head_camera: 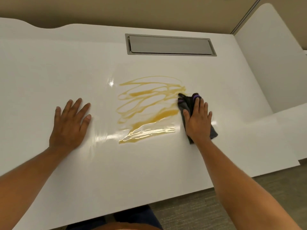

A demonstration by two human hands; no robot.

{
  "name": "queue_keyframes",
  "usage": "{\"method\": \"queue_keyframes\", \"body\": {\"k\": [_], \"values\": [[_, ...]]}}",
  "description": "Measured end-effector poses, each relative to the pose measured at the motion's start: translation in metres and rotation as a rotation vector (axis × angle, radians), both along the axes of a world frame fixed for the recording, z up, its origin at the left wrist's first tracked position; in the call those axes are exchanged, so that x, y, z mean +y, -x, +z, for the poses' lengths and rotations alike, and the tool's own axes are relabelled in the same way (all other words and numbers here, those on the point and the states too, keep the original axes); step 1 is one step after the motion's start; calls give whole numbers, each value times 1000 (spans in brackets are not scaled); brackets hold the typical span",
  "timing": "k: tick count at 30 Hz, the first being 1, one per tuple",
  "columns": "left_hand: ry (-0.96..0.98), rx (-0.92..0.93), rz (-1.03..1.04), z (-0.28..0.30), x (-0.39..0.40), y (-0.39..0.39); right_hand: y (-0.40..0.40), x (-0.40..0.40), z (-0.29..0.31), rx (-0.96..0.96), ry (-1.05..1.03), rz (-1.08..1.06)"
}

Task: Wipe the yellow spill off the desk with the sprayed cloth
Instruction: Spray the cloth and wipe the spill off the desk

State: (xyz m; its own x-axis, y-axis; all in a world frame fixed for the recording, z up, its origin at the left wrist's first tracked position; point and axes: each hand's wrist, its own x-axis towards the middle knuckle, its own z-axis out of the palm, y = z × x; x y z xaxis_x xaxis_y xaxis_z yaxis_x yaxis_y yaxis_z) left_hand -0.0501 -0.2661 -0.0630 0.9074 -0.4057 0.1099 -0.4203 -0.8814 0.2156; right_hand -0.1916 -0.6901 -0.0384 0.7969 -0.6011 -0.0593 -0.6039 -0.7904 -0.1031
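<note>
A yellow spill [147,108] lies smeared in loops and streaks across the middle of the white desk [49,72]. A dark grey cloth [186,101] with purple trim sits at the spill's right edge. My right hand [197,120] presses flat on the cloth, fingers spread, covering most of it. To the left of the spill, my left hand [70,123] rests palm down on the bare desk, fingers apart, holding nothing.
A grey cable hatch [169,44] is set flush into the desk behind the spill. A white side panel [269,63] rises at the right. The desk's front edge [166,200] runs diagonally, with carpet below it at the lower right.
</note>
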Motion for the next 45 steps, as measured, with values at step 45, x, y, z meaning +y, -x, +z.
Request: {"method": "queue_keyframes", "body": {"k": [45], "values": [[-45, -26, 15, -5, -1, -7, 4, 13, -3, 19, -123, 301]]}}
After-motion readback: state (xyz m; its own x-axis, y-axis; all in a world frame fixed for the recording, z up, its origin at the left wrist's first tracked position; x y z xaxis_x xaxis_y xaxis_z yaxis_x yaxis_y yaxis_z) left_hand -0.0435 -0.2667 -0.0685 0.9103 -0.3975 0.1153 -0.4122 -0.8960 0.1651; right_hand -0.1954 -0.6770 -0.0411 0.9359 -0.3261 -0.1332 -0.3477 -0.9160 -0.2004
